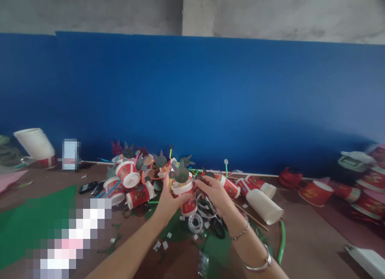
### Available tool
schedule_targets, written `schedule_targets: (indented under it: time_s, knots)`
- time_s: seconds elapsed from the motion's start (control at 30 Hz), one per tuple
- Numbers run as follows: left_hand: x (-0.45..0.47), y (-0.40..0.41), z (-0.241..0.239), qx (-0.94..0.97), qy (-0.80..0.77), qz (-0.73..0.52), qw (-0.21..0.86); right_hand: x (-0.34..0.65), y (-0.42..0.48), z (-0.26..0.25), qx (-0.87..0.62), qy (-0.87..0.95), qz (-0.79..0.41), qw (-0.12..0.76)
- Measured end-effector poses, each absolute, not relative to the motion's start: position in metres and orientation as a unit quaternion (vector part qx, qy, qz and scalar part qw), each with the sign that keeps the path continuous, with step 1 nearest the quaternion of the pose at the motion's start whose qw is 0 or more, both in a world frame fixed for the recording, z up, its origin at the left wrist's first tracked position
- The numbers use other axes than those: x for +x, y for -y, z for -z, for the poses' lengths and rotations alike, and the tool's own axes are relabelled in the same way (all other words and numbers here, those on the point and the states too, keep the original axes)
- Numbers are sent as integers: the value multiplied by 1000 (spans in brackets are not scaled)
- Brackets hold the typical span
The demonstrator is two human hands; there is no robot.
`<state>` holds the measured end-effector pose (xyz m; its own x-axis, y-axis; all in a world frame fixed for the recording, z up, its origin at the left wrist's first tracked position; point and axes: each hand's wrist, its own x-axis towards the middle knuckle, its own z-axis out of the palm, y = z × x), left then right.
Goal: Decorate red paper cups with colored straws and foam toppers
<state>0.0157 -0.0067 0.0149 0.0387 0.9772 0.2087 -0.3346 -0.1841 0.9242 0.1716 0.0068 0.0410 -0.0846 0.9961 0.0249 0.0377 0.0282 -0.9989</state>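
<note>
My left hand (170,201) is wrapped round a red and white paper cup (188,203), held upright above the table. A dark green paper animal head (181,174) with long ears stands at the cup's rim. My right hand (214,193), with bracelets on its wrist, is at the cup's right side with thumb and fingers pinched together. A small dark disc (198,177) shows by those fingertips; whether they grip it I cannot tell. Below the cup lie a white tape roll (195,223) and black-handled scissors (218,227).
Several finished-looking cups (128,174) with paper heads and straws are heaped at left. Cup stacks (264,207) lie to the right, beside a green tube (282,242). Green paper (39,215) covers the table's left. White scraps are scattered in front. A blue partition (192,102) stands behind.
</note>
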Motion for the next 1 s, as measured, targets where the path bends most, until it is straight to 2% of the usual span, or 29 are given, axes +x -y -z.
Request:
schedule_targets:
  time_s: [0.27,0.57,0.83,1.0]
  knots:
    - [8,1,-8,490,-334,-571,567,174,-8,-39,-459,522,-517,499]
    - [6,3,-13,540,-340,-502,584,180,-3,-48,-495,599,-471,418]
    - [11,6,-9,490,-327,-546,596,173,-8,-40,-522,559,-479,430]
    - [13,6,-8,496,-319,-536,605,173,-9,-36,-508,598,-430,445]
